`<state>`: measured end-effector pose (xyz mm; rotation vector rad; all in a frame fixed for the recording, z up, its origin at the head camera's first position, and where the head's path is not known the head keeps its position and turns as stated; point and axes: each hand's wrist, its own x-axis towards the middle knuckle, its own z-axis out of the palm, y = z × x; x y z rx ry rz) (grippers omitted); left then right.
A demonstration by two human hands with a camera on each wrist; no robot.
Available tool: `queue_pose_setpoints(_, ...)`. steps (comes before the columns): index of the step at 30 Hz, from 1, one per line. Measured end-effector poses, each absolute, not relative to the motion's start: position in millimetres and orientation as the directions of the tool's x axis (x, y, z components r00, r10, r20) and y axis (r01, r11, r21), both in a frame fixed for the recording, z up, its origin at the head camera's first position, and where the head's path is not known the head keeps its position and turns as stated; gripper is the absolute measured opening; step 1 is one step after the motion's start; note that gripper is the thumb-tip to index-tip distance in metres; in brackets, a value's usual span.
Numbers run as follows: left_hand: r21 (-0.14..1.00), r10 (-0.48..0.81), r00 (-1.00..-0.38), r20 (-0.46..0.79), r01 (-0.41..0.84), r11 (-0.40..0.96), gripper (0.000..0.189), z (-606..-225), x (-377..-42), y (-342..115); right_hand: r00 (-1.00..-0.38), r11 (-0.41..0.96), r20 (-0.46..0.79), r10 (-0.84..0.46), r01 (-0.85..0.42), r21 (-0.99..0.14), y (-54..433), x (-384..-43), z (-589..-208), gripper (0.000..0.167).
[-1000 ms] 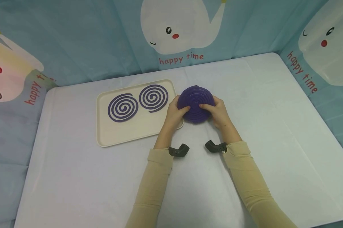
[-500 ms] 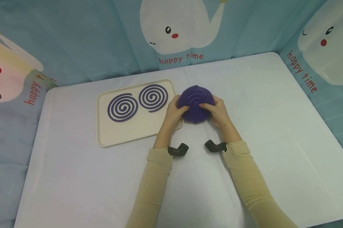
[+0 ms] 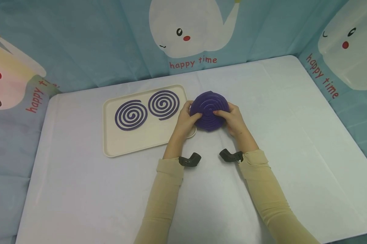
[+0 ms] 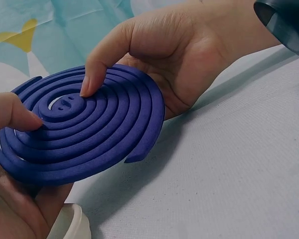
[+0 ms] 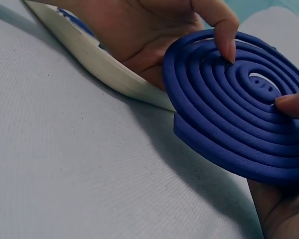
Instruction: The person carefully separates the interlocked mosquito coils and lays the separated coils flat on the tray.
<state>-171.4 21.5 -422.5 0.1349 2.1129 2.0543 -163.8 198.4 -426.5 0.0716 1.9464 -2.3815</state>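
Observation:
A pair of nested purple-blue mosquito coils (image 3: 208, 100) forms a flat disc, tilted above the table just right of the tray. My left hand (image 3: 185, 120) grips the disc's left edge, thumb on top near the middle and fingers underneath. On the opposite edge my right hand (image 3: 234, 122) holds it the same way. Both thumbs press close to the coils' centre (image 4: 65, 103), as the left wrist view shows. One outer coil end (image 5: 182, 128) sticks out at the rim in the right wrist view. Most of the fingers are hidden under the disc.
A cream tray (image 3: 134, 144) lies to the left, its right end partly behind my left hand. Two single coils rest in it, a left coil (image 3: 119, 118) and a right coil (image 3: 151, 105). A patterned curtain (image 3: 110, 40) hangs behind the white table (image 3: 293, 135).
Almost nothing differs: both hands keep the same hold on the nested coils, with only a very slight shift of the forearms and view. The tray and its coils stay put.

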Motion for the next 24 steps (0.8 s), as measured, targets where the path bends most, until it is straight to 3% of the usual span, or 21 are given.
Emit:
queue_pose_setpoints(11, 0.997, 0.242, -0.969, -0.042, -0.023, 0.080, 0.042, -423.0, -171.6, 17.9, -0.997, -0.217, -0.075, -0.036, 0.081, -0.973, 198.7, -163.5, -426.7, 0.048)
queue_pose_setpoints(15, 0.995, 0.263, -0.962, -0.067, -0.044, 0.091, 0.049, -421.7, -171.0, 16.1, -0.995, -0.212, -0.088, -0.048, 0.096, -0.973, 199.5, -163.5, -427.3, 0.041)
queue_pose_setpoints(19, 0.995, 0.276, -0.956, -0.099, -0.088, 0.050, 0.055, -420.6, -170.5, 16.0, -0.993, -0.215, -0.085, -0.081, 0.101, -0.971, 200.3, -163.7, -427.9, 0.031)
queue_pose_setpoints(24, 0.986, 0.278, -0.954, -0.110, -0.141, -0.093, 0.043, -420.4, -170.6, 16.6, -0.993, -0.299, -0.098, -0.072, 0.115, -0.947, 202.1, -164.2, -427.8, 0.031)
